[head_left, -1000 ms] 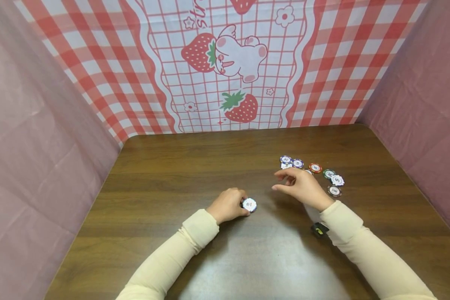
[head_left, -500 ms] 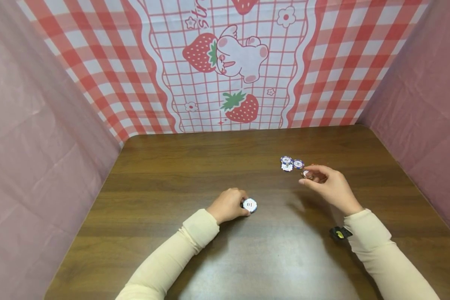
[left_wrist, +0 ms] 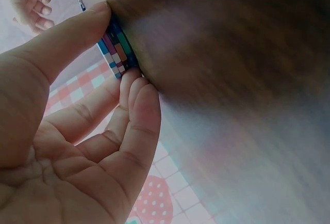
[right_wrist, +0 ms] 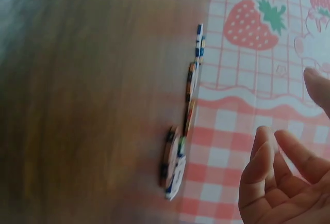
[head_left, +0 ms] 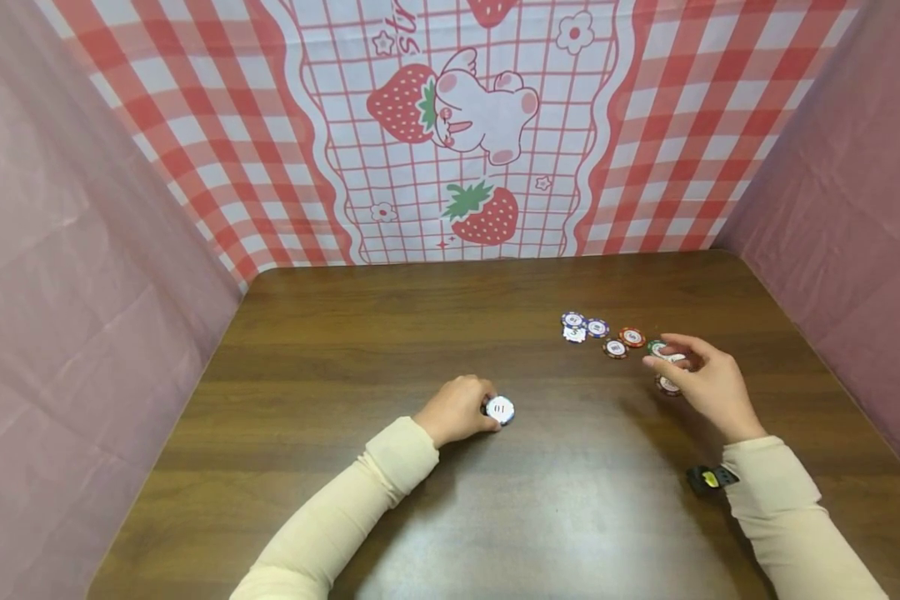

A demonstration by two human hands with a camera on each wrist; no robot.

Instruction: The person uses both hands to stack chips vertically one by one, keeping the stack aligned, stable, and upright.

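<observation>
On the wooden table, my left hand (head_left: 457,410) pinches the edge of a short stack of poker chips (head_left: 500,410), whose white top chip reads 10. Coloured layers of that stack show between thumb and fingertips in the left wrist view. Further right, my right hand (head_left: 708,387) hovers above the loose chips, thumb and fingers spread with nothing between them. Below its fingertips lie a green poker chip (head_left: 656,349) and a black-rimmed poker chip (head_left: 667,385); a white one is partly hidden. The right wrist view shows these chips lying flat, apart from my fingers (right_wrist: 263,164).
Left of my right hand lie a red chip (head_left: 632,337), a dark-rimmed chip (head_left: 615,348), a blue chip (head_left: 597,327), and another blue chip (head_left: 573,320) overlapping a white chip (head_left: 574,334). A strawberry-print cloth (head_left: 487,215) hangs behind the table (head_left: 360,333); pink cloth (head_left: 60,333) borders its sides.
My right hand has moved rightward over the loose chips, uncovering the dark-rimmed and red ones and partly covering the green and white ones. The left hand stays on the stack.
</observation>
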